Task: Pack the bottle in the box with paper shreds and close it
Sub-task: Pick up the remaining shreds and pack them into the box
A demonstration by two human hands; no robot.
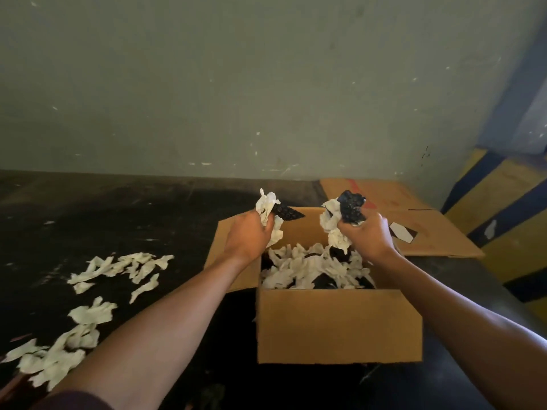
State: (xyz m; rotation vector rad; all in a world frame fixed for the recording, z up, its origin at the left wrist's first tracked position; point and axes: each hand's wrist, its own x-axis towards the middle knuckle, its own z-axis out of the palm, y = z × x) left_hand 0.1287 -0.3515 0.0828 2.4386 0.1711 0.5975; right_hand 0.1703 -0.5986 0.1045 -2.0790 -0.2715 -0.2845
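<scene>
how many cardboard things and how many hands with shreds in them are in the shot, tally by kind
open cardboard box, shreds inside: 1
flat cardboard sheet behind the box: 1
hands gripping a clump of white and black shreds: 2, the left hand and the right hand
total: 4
Loose white shreds on the dark floor are too tangled to count.

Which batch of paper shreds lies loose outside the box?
The shreds on the dark surface, left of the box. The others fill the box or sit bunched in both hands.
</scene>
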